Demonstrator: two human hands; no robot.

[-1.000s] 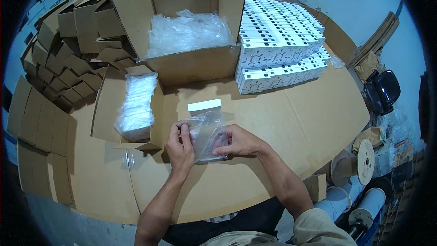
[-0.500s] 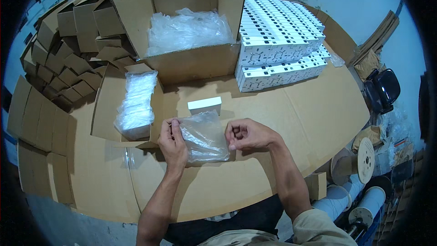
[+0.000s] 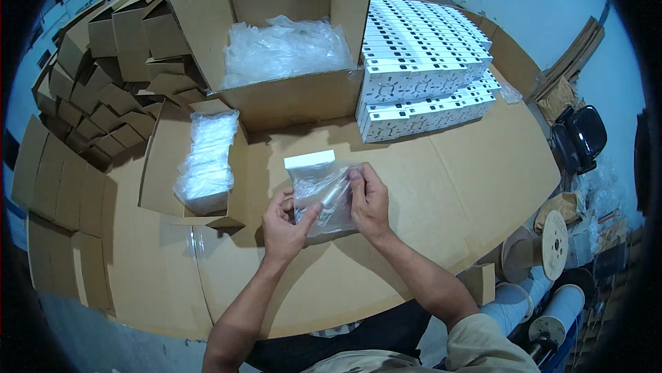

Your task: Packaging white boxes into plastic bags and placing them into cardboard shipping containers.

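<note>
Both hands hold a clear plastic bag [image 3: 327, 220] over the middle of the cardboard-covered table. My left hand [image 3: 284, 227] grips its left side, thumb lying across the front and fingers curled behind. On the opposite side my right hand [image 3: 369, 202] pinches the upper corner, with the thumb on top. Just beyond the bag is a small white box [image 3: 309, 160], its lower part overlapped by the film. Left of my left hand stands an open carton [image 3: 238, 173] with a row of plastic-wrapped items [image 3: 207, 156] in it.
A large open carton [image 3: 296, 101] full of loose clear bags [image 3: 286, 49] stands at the back. Stacked white printed boxes [image 3: 420, 73] rise at the back right. Folded cartons [image 3: 103, 90] pile up on the left. Spools [image 3: 554, 243] lie beyond the table's right edge.
My right hand has moved up and taken hold of the bag's right corner. My left hand has shifted right, and the bag now reaches against the white box.
</note>
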